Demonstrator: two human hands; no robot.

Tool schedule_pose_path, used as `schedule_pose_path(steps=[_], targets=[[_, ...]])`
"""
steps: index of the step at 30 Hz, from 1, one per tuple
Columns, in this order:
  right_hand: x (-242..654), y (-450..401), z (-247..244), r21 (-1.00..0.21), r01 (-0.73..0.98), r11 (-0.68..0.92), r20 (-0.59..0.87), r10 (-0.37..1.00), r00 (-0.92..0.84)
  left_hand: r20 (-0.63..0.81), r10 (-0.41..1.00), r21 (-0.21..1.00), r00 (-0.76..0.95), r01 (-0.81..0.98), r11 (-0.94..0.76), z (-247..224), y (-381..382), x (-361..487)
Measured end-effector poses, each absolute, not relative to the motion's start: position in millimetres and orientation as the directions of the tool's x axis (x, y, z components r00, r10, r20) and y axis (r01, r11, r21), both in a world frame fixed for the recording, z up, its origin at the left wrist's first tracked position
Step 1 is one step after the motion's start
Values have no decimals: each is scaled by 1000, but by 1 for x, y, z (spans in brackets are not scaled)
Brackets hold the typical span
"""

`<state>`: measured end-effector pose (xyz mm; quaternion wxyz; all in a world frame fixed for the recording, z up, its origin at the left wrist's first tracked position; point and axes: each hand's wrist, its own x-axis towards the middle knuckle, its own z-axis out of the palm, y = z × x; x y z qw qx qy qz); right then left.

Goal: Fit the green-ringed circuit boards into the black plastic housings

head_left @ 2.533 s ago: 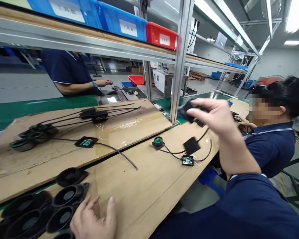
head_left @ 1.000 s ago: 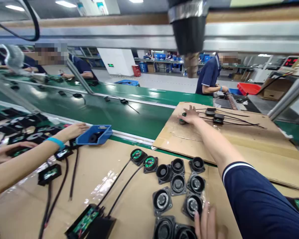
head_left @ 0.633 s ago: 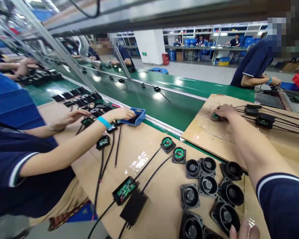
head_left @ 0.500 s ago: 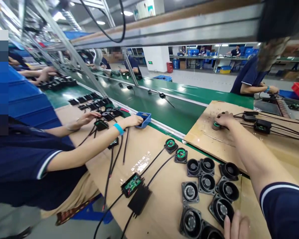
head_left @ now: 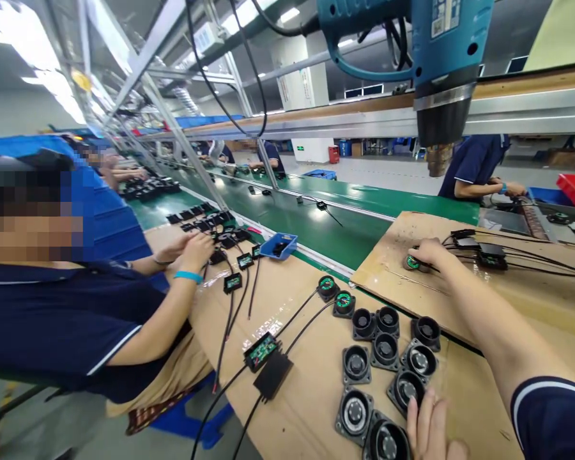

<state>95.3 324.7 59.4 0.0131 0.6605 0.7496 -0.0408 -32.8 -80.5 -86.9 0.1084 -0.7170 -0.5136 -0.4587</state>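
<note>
My right hand (head_left: 430, 252) reaches far across to the right-hand board, its fingers wrapped over a round housing with a green circuit board (head_left: 412, 262), partly hidden under them. At the bottom, my left hand (head_left: 431, 425) has its fingers stretched out beside several black round housings with square flanges (head_left: 384, 350). Its fingertips are close to one housing (head_left: 406, 390); whether they touch it I cannot tell. Two housings with green ring boards (head_left: 344, 301) lie farther off, cabled to an uncovered box with a green circuit board (head_left: 261, 350) and a black box (head_left: 273, 375).
Overhead hangs a teal power tool (head_left: 445, 83). A green conveyor (head_left: 287, 211) runs behind a metal rail. At the left a co-worker (head_left: 124, 326) handles black parts near a blue bin (head_left: 278, 246). More cabled black boxes (head_left: 491, 255) lie on the right-hand board.
My view has tilted up, bringing the teal tool into sight. The co-worker's hand has moved from the blue bin back to the parts. My right hand stays on the round housing.
</note>
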Motion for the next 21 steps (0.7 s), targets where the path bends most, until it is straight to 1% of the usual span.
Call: schedule_pose_path(steps=[2,4,6,7,10,18,21], targets=[[98,307,60,-51,989,137,-77,987,-141,710,693,373,126,767,-522,-69,-86,-40],[99,288,62,-63,987,145,-82,985,-150,616,763,452,195,706,-545,-50,-91,-50],[97,272,66,-73,987,142,-94,984,-149,556,795,500,242,667,-552,-35,-94,-60],[96,265,68,-74,988,138,-101,984,-145,551,794,509,259,650,-565,-30,-94,-63],[91,244,77,-57,992,112,-118,986,-118,563,776,509,284,620,-596,-22,-96,-67],[82,204,97,-6,996,88,-188,978,-87,583,749,452,314,641,-620,-10,-97,-70],[79,197,101,-1,999,49,-151,987,-49,585,748,453,313,639,-622,-10,-97,-69]])
